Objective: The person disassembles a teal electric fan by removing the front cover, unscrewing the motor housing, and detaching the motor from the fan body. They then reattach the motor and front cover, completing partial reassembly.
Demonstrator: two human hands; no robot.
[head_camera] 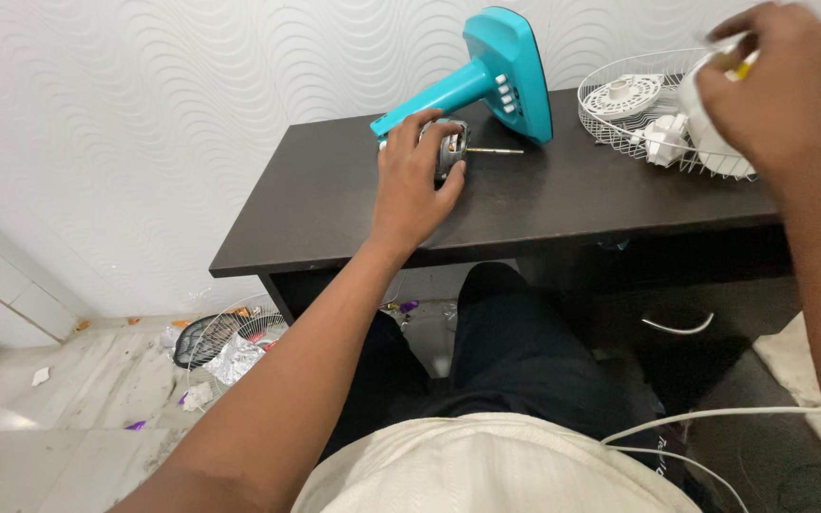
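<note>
1. The left hand (413, 180) was clasped around a small metal fan motor (449, 149) with a thin shaft, lying on the dark matte wooden table (334, 204).
2. A smooth turquoise plastic fan stand (496, 76) lay just behind the motor.
3. The right hand (779, 85) pinched a small white-and-yellow piece (735, 59) above the white wire fan guard (610, 128), which held white plastic parts (665, 141).

A bare fan motor (451, 149) with copper windings lies on its side at the far middle of the dark table, its thin metal shaft pointing right. A white plastic housing (715, 142) sits tilted in the wire grille at the far right.
</note>
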